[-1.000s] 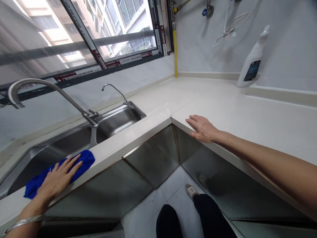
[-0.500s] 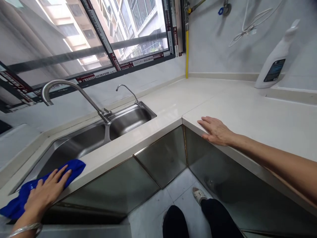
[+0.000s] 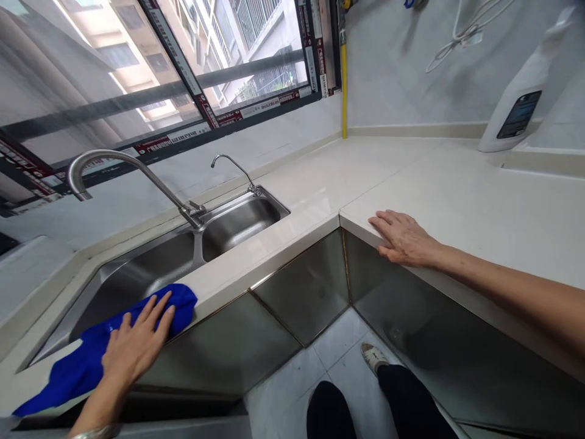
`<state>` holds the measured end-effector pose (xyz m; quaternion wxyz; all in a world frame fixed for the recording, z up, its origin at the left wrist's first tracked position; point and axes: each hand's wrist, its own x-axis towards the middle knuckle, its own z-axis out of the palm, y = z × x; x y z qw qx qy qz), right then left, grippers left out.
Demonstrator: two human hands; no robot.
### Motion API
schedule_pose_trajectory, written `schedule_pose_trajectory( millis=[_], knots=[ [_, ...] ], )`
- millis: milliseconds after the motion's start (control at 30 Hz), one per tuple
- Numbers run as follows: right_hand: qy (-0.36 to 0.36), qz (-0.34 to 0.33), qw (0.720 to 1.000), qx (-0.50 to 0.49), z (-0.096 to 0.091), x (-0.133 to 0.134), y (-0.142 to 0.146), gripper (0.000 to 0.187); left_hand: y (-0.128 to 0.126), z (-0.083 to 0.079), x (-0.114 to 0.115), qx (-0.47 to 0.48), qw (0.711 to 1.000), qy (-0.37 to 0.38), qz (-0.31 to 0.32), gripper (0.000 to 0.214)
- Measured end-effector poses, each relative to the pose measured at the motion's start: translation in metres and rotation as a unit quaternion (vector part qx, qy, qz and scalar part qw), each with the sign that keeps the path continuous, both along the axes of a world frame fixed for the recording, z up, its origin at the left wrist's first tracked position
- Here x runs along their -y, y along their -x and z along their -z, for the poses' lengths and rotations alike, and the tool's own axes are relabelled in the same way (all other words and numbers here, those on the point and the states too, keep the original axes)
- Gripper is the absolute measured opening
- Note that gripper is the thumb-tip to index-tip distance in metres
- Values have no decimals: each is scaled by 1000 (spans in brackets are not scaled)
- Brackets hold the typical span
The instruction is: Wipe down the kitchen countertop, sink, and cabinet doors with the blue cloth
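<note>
My left hand (image 3: 137,341) presses flat on a blue cloth (image 3: 75,372), its fingers stretched out and slightly apart. The cloth is spread along the front rim of the countertop (image 3: 219,296), beside the steel double sink (image 3: 197,244), and partly covers the sink's near edge. Part of the cloth is hidden under the hand. On the other counter arm, just right of the inner corner, my right hand (image 3: 404,239) rests over the front edge with spread fingers and nothing in it.
A large curved faucet (image 3: 132,161) and a slimmer tap (image 3: 235,163) rise behind the sink. At the back right, a white spray bottle (image 3: 518,107) stands against the wall. A yellow pipe (image 3: 344,91) runs down to the counter. Below are grey cabinet doors (image 3: 301,289).
My left hand and the blue cloth have slid right along the counter's front rim. The right hand stays on its counter edge. The view has shifted slightly.
</note>
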<state>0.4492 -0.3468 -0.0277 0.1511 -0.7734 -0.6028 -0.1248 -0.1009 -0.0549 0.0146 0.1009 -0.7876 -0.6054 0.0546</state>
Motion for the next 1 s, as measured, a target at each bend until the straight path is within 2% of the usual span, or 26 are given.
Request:
schedule_pose_trajectory(
  millis=[133, 300, 500, 667, 800, 1000],
  knots=[
    [4, 10, 1000, 14, -4, 0, 4, 53, -71, -10, 27, 21, 999, 22, 18, 85],
    [10, 20, 999, 33, -8, 0, 10, 49, -133, -9, 42, 17, 997, 9, 71, 79],
    [4, 27, 999, 38, -9, -1, 13, 51, -204, -10, 53, 8, 992, -8, 129, 64],
    [-2, 37, 998, 44, -11, -2, 16, 54, -269, -13, 59, 23, 985, 3, 172, 63],
    [21, 43, 998, 35, -17, -3, 17, 54, -318, -16, 64, 38, 979, 18, 201, 64],
    [46, 57, 997, 12, -25, -4, 20, 61, -374, -17, 64, 55, 972, 40, 225, 67]
  ],
)
